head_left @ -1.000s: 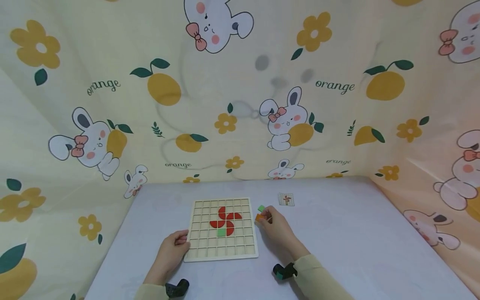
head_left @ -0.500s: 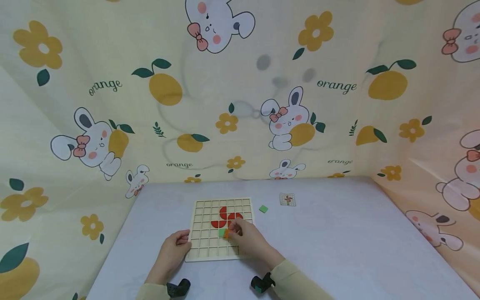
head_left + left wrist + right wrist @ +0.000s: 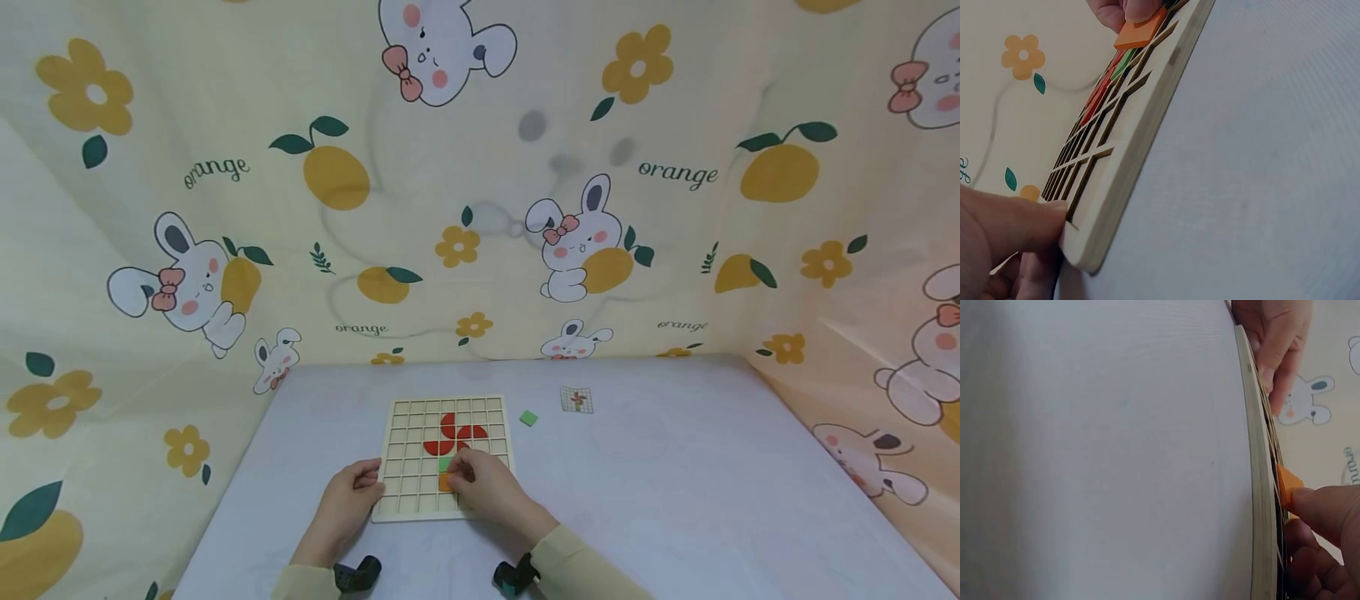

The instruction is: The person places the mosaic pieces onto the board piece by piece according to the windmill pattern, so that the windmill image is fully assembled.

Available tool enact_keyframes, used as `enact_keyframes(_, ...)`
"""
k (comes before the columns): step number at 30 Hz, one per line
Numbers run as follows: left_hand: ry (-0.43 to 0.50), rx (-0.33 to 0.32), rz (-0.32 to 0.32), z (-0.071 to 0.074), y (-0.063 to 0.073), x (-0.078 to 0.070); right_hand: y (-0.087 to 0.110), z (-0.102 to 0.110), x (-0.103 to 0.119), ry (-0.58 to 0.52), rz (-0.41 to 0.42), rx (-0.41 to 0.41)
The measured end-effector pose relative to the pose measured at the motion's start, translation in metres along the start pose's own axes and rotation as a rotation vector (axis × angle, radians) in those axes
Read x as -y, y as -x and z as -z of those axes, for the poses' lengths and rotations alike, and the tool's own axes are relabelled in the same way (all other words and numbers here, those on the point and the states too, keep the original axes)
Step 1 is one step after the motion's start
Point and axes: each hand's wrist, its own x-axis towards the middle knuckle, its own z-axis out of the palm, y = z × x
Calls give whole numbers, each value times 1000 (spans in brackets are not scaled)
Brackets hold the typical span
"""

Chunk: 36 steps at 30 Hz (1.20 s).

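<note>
A pale wooden grid board (image 3: 405, 502) lies on the table. Several red rounded pieces (image 3: 437, 447) form a pinwheel at its middle, with a green square tile (image 3: 445, 463) just below them. My right hand (image 3: 492, 493) pinches an orange square tile (image 3: 1141, 32) between thumb and fingers. That tile is over the cell below the green one, tilted against the board in the right wrist view. My left hand (image 3: 347, 503) holds the board's left edge, thumb on the rim and fingers curled beside it. The right hand covers part of the red pieces.
Another green square tile (image 3: 528, 418) lies on the white table (image 3: 675, 483) right of the board. Farther back is a small card (image 3: 577, 400) with a pinwheel picture on a grid. A patterned cloth (image 3: 480, 167) with rabbits and oranges rises behind the table.
My right hand has carried the orange tile from right of the board leftward onto it, then slightly down to below the green tile. The left hand stays at the board's edge.
</note>
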Motion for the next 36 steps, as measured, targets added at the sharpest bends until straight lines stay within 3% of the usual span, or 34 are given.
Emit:
enact_keyframes(5, -2, -7, 4, -1, 0, 0, 1, -2, 1, 27, 29, -23)
enact_keyframes(23, -1, -22, 19, -2, -1, 0, 0, -5, 4, 6, -44, -42)
enact_keyframes(29, 5, -15, 10, -1, -1, 2, 0, 14, -1, -85, -29, -13)
enact_keyframes(36, 14, -16, -4, 0, -1, 1, -8, 45, -25, -128, -104, -146)
